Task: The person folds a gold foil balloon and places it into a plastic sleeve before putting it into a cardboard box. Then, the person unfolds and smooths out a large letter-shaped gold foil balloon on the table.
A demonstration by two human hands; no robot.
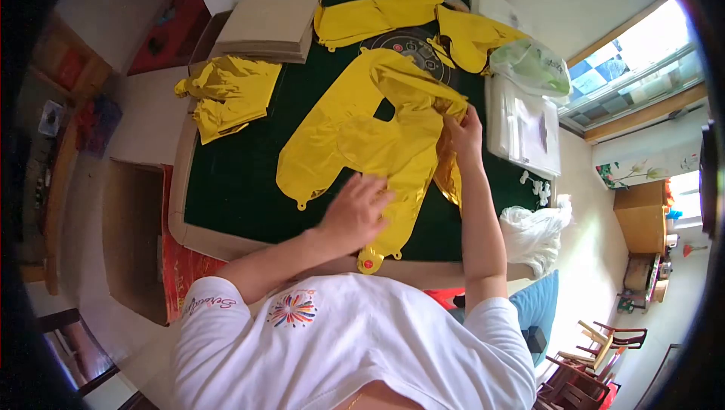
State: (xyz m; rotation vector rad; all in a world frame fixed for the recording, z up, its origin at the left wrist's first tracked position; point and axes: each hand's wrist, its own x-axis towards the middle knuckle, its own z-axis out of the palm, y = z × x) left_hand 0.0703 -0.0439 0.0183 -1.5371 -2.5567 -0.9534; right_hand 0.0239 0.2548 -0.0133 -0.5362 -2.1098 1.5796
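Note:
A flat gold foil balloon (325, 138), shaped like a letter A, lies on the dark green tabletop (226, 198) in front of me. My right hand (466, 137) pinches its right edge, where the foil is folded and raised. Over the lower middle of the balloon is my left hand (355, 212), fingers spread and slightly blurred. A small tab with a red spot (368, 263) shows at the balloon's bottom, by the table's near edge.
More gold foil balloons lie at the left (236, 93), at the back (377, 17) and at the back right (476, 32). A cardboard stack (268, 21) stands at back left. Clear plastic bags (521, 127) line the right side, with a white bag (535, 236) nearer.

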